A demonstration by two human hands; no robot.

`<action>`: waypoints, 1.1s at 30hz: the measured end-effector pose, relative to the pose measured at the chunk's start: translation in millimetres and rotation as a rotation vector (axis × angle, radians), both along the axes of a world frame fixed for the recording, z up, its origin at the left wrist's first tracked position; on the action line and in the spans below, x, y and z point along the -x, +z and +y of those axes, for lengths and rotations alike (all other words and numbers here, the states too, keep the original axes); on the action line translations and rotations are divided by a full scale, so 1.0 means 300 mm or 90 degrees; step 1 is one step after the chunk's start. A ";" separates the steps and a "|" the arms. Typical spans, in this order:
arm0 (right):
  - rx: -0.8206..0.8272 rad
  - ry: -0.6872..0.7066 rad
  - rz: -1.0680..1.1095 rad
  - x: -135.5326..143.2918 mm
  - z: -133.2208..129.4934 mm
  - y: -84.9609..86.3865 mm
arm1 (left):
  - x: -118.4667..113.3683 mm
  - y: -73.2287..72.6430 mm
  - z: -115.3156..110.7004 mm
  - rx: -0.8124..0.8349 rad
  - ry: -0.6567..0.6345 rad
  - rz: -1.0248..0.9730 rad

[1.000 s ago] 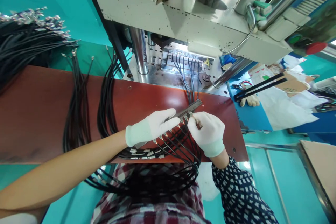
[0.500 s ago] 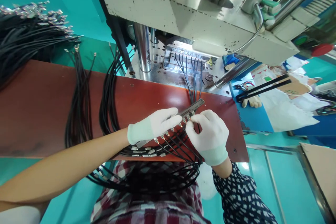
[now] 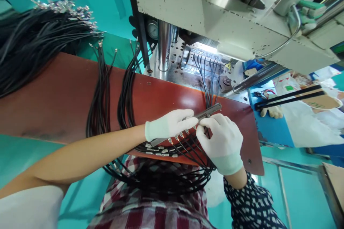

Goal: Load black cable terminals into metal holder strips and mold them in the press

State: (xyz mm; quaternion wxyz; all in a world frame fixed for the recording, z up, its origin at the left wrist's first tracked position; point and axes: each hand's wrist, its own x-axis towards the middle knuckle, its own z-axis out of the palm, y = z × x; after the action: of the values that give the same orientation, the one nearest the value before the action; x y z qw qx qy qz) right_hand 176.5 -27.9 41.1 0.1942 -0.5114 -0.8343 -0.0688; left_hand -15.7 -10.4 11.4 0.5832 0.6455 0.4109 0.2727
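Observation:
My left hand point(image 3: 174, 124), in a white glove, grips a narrow metal bar point(image 3: 214, 109) slanted above the table's front edge. Its fingers lie along the bar and hide the middle. Black cables point(image 3: 188, 153) with small metal connectors point(image 3: 182, 135) hang from the bar's near side. My right hand point(image 3: 222, 143), also gloved, pinches a cable end against the bar, close to my left fingertips; the fingers mostly cover that end. Loose cable ends with silvery tips point(image 3: 162, 151) lie under the bar, and their cables loop down over the lap.
Beyond the red-brown table point(image 3: 166, 94) stands a press point(image 3: 204, 18), with cables in its metal fixture point(image 3: 200, 62). Two cable bundles point(image 3: 100, 103) and a large cable pile point(image 3: 34, 39) lie leftward. A spare glove point(image 3: 272, 111) and pliers point(image 3: 260, 94) are at right.
The view has swung left, so everything appears farther right. My right fingertips have come nearer to my left fingertips along the bar. Both hands still hold on.

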 end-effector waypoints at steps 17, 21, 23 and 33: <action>0.108 0.108 0.028 0.024 -0.111 0.002 | 0.006 -0.019 0.018 0.018 -0.007 -0.015; 0.030 0.031 -0.066 0.072 -0.102 0.028 | 0.002 -0.014 0.010 0.000 0.003 -0.005; 0.022 0.033 -0.097 0.094 -0.097 0.032 | 0.001 -0.011 0.006 -0.004 0.006 -0.015; 0.024 0.068 -0.073 0.094 -0.090 0.015 | -0.001 0.005 -0.008 0.027 0.006 -0.064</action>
State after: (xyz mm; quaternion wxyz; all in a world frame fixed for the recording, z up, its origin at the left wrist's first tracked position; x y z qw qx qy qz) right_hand 148.2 -54.9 45.8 0.1398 -0.4647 -0.8714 -0.0713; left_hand -15.4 -12.8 12.8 0.6152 0.6165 0.3900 0.2989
